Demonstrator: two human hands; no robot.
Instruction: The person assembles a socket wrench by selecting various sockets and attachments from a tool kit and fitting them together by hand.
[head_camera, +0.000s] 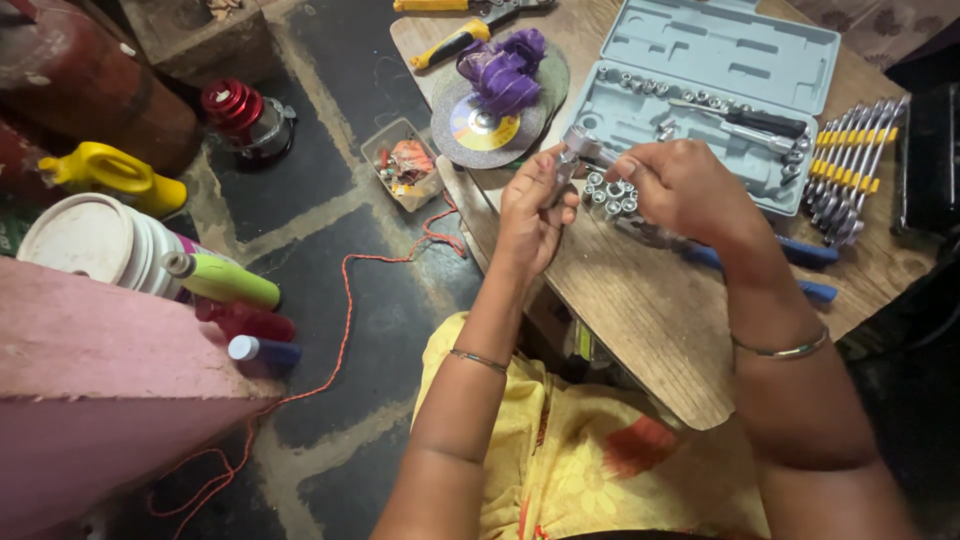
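Note:
My left hand (530, 205) is closed around the handle of a metal ratchet wrench (577, 148), whose head sticks up above my fingers. My right hand (680, 185) pinches something small at the ratchet's head; what it holds is hidden by my fingers. Both hands hover over a cluster of loose metal sockets (612, 193) lying on the wooden table (640, 310). Just behind stands an open grey socket-set case (720, 60) with more sockets and a black-handled driver (760, 122) in it.
A row of spanners (850, 165) lies at the right. Blue-handled pliers (800, 255) rest under my right wrist. Grinding discs with purple cloth (495, 100) sit at the table's far left. Bottles, a white bucket (85, 240), an orange cord (345, 300) and a parts tray (405, 165) occupy the floor.

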